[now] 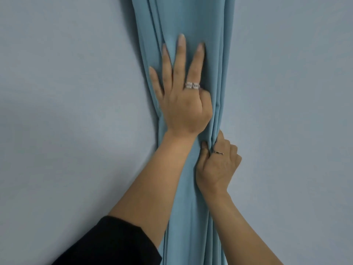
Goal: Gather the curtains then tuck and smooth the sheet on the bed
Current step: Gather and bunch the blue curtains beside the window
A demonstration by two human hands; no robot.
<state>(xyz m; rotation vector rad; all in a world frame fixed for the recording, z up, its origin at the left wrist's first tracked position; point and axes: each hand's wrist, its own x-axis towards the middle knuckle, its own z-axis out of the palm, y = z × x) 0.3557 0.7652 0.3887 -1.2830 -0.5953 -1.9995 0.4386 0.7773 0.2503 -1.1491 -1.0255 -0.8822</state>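
**Inspection: curtain bunched against the wall, both hands on it**

I observe one blue curtain (191,16) hanging in a narrow gathered column of upright folds in front of a pale wall (66,92).

The left hand (183,104) lies flat on the front of the curtain. Its four fingers are straight, spread and pointing up, pressing the cloth. Its thumb sits against a fold on the side nearer the right hand; I cannot tell whether it hooks that fold. A wide ring (193,86) sits on its index finger.

The right hand (217,165) is just below the left wrist. Its fingers are curled and pinch several fold edges together. It wears a thin ring (219,153).

A black sleeve (114,245) covers the left arm near the elbow. The curtain runs on below both hands, out of view.
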